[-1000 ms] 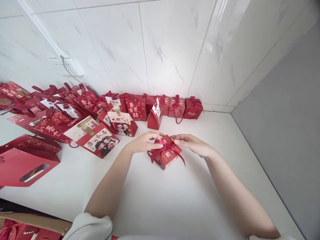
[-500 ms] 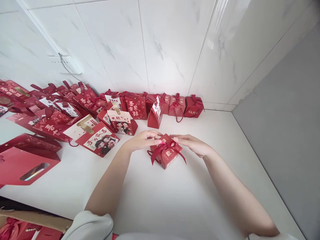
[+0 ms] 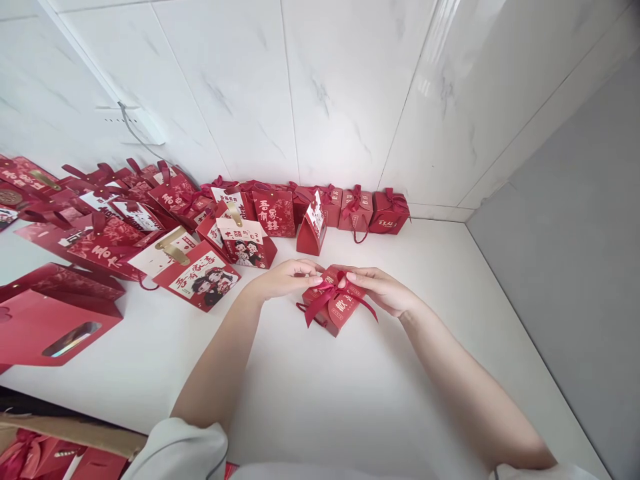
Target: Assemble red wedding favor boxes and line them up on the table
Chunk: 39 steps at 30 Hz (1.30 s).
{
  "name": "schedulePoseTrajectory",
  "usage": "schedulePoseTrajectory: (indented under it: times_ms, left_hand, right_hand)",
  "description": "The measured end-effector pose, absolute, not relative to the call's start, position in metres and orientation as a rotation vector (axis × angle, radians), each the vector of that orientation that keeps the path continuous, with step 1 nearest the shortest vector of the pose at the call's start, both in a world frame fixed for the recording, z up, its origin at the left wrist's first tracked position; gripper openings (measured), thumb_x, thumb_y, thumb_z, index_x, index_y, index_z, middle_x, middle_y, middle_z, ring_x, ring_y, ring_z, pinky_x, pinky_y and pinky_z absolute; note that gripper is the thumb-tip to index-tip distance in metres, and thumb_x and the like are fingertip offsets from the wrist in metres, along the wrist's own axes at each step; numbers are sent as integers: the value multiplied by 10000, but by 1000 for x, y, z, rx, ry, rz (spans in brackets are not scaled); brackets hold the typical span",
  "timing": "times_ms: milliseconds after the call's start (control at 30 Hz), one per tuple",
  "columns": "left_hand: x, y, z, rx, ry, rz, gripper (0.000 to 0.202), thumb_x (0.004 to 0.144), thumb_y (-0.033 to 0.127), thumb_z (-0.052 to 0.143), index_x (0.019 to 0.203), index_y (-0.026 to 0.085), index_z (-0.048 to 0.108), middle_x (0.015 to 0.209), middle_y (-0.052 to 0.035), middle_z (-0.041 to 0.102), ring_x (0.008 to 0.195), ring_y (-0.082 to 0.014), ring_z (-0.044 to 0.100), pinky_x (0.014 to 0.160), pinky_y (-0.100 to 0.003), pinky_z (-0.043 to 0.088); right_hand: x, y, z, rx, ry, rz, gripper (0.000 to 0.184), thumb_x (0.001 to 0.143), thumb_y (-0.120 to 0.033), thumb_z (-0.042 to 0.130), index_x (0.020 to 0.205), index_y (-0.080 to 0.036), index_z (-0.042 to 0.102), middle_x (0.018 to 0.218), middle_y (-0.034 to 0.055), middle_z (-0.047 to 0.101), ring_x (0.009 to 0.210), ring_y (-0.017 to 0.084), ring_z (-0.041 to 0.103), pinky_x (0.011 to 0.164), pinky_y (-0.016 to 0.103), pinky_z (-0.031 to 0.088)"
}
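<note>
A small red gift box with a red ribbon bow on top sits on the white floor in the middle of the view. My left hand pinches the bow from the left with fingers closed. My right hand pinches the bow's other side, fingertips pressed on the ribbon. Both forearms reach in from the bottom. The ribbon tails hang down over the box's front.
Several red gift boxes stand in a row along the white tiled wall. Red paper bags lie piled at the left, a large one nearest. A grey wall bounds the right. A cardboard box edge shows at bottom left.
The hands have drawn closer together on the bow, and the box has turned slightly. The view shifted a little upward.
</note>
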<state>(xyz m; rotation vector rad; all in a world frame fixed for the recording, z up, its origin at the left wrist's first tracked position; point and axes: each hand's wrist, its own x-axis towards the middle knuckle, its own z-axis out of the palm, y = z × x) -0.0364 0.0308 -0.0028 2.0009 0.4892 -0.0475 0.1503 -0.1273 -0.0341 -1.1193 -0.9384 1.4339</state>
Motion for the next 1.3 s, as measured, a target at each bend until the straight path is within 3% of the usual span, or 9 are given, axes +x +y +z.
schedulePoseTrajectory:
  times_ms: [167,267,400,633,933,1200,1300]
  left_hand:
    - [-39,35,-4,1965,527,-5,352,822,523,589,756,196,700,1206,-47,624,1059,-239,592,917,-320,452]
    - [-41,38,-6,1961,554,25,373,814,541,587,800,188,706,1180,-53,631,1064,-245,580,929,-327,447]
    - [-41,40,-4,1989,548,-31,418,804,563,583,695,162,630,1175,-50,623,1086,-245,559,966,-332,417]
    - [-44,43,-2,2035,496,-111,357,829,480,589,674,161,555,1274,-61,552,1182,-238,509,1004,-322,365]
    - [-44,48,-9,2009,400,-82,325,842,437,591,678,158,567,1287,-58,499,1211,-220,474,990,-309,367]
    - [-57,15,11,1971,491,157,324,844,443,599,698,155,572,932,-21,520,802,-127,500,751,-258,399]
    - [-64,-3,22,1872,490,240,278,848,420,605,757,159,572,910,-27,535,790,-131,503,713,-255,404]
  right_hand:
    - [157,-130,-31,-1202,-939,1422,496,820,-583,625,1151,-220,698,1221,79,672,1193,277,565,1099,443,336]
    - [160,-131,-30,-1341,-1031,1356,424,825,-577,620,989,-208,750,1305,82,616,1239,293,519,1114,459,300]
    - [161,-132,-34,-1478,-1088,1243,367,826,-550,635,757,-201,723,1391,71,523,1293,290,457,1102,459,303]
    - [164,-131,-40,-1503,-1203,1195,306,853,-522,615,813,-239,726,1319,51,526,1199,257,511,1019,392,395]
    - [171,-137,-32,-1547,-1361,1062,337,878,-528,563,764,-232,680,1224,46,514,1078,224,525,965,387,397]
    - [173,-142,-18,-1431,-1356,1094,381,899,-516,538,698,-199,609,1129,56,531,1055,218,513,942,359,388]
    - [169,-148,-5,-1352,-1354,1072,360,912,-479,541,687,-200,577,1074,51,525,1013,201,500,866,319,408]
